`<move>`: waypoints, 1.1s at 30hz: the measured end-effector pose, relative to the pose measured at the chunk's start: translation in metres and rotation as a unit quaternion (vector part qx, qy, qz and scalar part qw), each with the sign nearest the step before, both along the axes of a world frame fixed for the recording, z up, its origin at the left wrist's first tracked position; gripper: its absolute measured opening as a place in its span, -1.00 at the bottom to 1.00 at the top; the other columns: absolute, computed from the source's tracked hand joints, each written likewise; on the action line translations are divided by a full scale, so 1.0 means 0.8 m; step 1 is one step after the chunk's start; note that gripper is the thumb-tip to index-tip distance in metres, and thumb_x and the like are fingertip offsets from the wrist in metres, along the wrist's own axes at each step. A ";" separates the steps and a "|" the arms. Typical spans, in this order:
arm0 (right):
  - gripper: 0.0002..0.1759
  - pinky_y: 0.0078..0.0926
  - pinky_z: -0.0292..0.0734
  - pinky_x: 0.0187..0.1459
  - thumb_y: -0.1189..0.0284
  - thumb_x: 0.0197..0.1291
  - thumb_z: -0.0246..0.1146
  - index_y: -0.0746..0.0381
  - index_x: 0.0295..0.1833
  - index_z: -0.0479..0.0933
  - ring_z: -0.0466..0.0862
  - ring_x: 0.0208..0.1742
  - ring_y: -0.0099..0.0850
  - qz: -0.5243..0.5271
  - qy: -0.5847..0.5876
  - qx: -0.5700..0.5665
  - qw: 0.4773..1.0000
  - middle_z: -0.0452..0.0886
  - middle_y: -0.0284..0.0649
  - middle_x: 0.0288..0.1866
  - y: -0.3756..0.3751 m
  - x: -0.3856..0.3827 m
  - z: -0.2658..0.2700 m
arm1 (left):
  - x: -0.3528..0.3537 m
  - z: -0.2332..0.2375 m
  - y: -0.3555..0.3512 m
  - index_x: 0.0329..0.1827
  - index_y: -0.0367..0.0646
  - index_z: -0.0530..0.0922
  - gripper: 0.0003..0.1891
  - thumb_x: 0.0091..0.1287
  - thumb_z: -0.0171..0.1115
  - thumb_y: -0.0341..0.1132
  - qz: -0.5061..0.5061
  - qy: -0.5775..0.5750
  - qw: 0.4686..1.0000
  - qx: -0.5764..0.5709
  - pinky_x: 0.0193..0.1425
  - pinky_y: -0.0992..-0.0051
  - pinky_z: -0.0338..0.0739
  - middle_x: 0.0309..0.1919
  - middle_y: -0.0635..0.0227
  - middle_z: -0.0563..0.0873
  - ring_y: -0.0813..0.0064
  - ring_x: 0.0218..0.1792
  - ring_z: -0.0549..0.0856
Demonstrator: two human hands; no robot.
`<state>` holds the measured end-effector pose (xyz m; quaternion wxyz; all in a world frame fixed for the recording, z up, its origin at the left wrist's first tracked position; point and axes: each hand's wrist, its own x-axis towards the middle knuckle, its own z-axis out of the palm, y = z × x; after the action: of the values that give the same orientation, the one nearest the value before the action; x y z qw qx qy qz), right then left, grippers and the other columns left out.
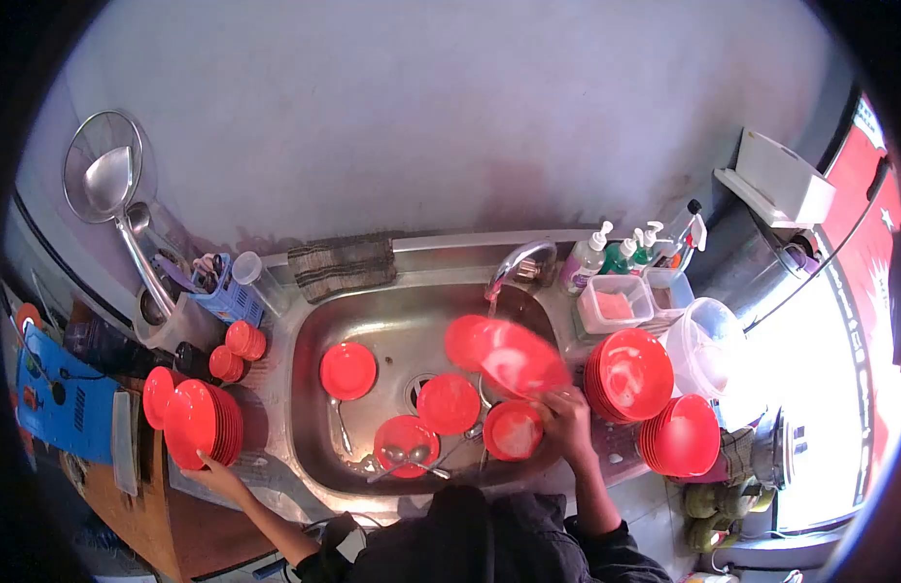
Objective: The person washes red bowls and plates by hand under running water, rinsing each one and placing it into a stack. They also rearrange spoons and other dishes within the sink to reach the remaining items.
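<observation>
My right hand (564, 418) grips the edge of a red bowl (523, 360), which is blurred and tilted under the running faucet (519, 264). At the left counter my left hand (215, 473) is at the lower edge of a stack of red plates (193, 423), its fingers against the front plate. Several red dishes lie in the steel sink (324, 437), among them a small plate (348, 370) at the left and a dish with spoons (407, 446) near the front.
Stacked red bowls (633, 374) and red plates (689, 435) stand right of the sink. Behind them are soap bottles (585, 260) and a sponge tub (614, 304). Small red cups (244, 340), a blue basket (227, 291) and a large strainer (101, 160) are at the left.
</observation>
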<state>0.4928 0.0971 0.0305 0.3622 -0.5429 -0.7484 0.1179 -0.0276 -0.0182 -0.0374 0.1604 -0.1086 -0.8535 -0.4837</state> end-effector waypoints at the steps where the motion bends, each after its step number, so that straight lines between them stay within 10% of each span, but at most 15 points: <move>1: -0.91 -0.37 0.38 -0.21 0.50 -0.14 0.16 0.18 -0.42 0.52 0.52 -0.30 -0.35 -0.004 0.078 -0.071 0.994 0.54 -0.25 -0.44 0.014 -0.008 -0.016 | 0.005 0.004 0.001 0.21 -0.40 -0.13 -0.19 0.15 -0.13 0.12 0.021 0.005 1.000 -0.013 0.23 0.28 -0.02 0.17 -0.22 -0.04 0.01 0.21 0.01; 5: -0.83 -0.43 0.36 -0.14 0.46 0.00 0.13 0.25 -0.26 0.47 0.52 -0.23 -0.36 0.027 0.239 -0.202 0.949 0.54 -0.26 -0.31 0.091 -0.023 -0.094 | 0.008 -0.001 0.005 0.23 -0.29 -0.08 -0.22 0.14 -0.15 0.16 0.046 0.012 0.999 0.023 0.23 0.16 -0.11 0.17 -0.26 -0.15 -0.05 0.24 -0.18; 7: -0.72 -0.43 0.35 -0.04 0.45 0.07 0.06 0.23 -0.06 0.35 0.48 -0.10 -0.43 0.120 0.648 -0.280 0.698 0.47 -0.25 -0.11 0.118 -0.038 -0.102 | 0.003 -0.012 0.001 0.22 -0.27 -0.06 -0.24 0.14 -0.14 0.14 0.056 0.023 0.998 0.029 0.23 0.17 -0.10 0.17 -0.27 -0.15 -0.06 0.23 -0.19; 16: -0.62 -0.30 0.13 0.16 0.29 0.17 -0.11 0.22 0.07 0.24 0.33 0.10 -0.34 0.058 0.836 -0.301 0.455 0.36 -0.21 0.05 0.171 -0.039 -0.142 | 0.065 0.019 0.015 0.09 -0.26 0.20 -0.50 0.18 -0.01 -0.12 0.076 0.222 0.970 0.059 0.22 0.16 -0.08 0.17 -0.13 0.01 0.03 0.23 -0.04; 20: -0.54 -0.26 0.03 0.20 0.16 0.18 -0.20 0.21 0.10 0.22 0.27 0.15 -0.32 0.126 0.809 -0.290 0.496 0.31 -0.21 0.10 0.171 -0.027 -0.154 | 0.113 0.026 0.056 0.00 -0.34 0.27 -0.59 0.19 -0.01 -0.22 -0.049 0.300 0.953 0.000 0.22 0.20 -0.07 0.18 0.03 0.05 0.11 0.21 0.03; 22: -0.49 -0.24 0.02 0.20 0.11 0.18 -0.25 0.21 0.10 0.21 0.26 0.16 -0.30 0.150 0.794 -0.306 0.503 0.28 -0.21 0.13 0.171 -0.023 -0.157 | 0.154 0.028 0.098 -0.06 -0.37 0.30 -0.65 0.18 -0.03 -0.28 -0.230 0.197 0.936 0.177 0.23 0.23 -0.09 0.18 0.03 0.06 0.15 0.22 0.04; 25: -0.49 -0.23 0.03 0.19 0.10 0.17 -0.25 0.20 0.11 0.21 0.26 0.15 -0.29 0.094 0.806 -0.348 0.469 0.28 -0.23 0.13 0.171 -0.022 -0.164 | 0.218 0.037 0.137 -0.10 -0.29 0.34 -0.72 0.15 -0.02 -0.34 -0.371 0.119 0.920 0.050 0.22 0.27 -0.06 0.17 0.02 0.09 0.16 0.20 0.09; 33: -0.47 -0.16 0.08 0.17 0.07 0.13 -0.26 0.13 0.12 0.21 0.28 0.14 -0.24 0.092 0.814 -0.313 0.481 0.27 -0.23 0.14 0.165 -0.035 -0.149 | 0.334 -0.010 0.245 0.02 -0.18 0.27 -0.62 0.12 0.02 -0.32 -0.743 -0.009 0.666 -0.059 0.17 0.31 0.09 0.07 0.07 0.26 0.17 0.12 0.23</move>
<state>0.4651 0.2292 -0.0890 0.6028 -0.2091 -0.0782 0.7660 0.2399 0.1776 -0.0453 -0.2667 -0.7120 -0.5180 -0.3919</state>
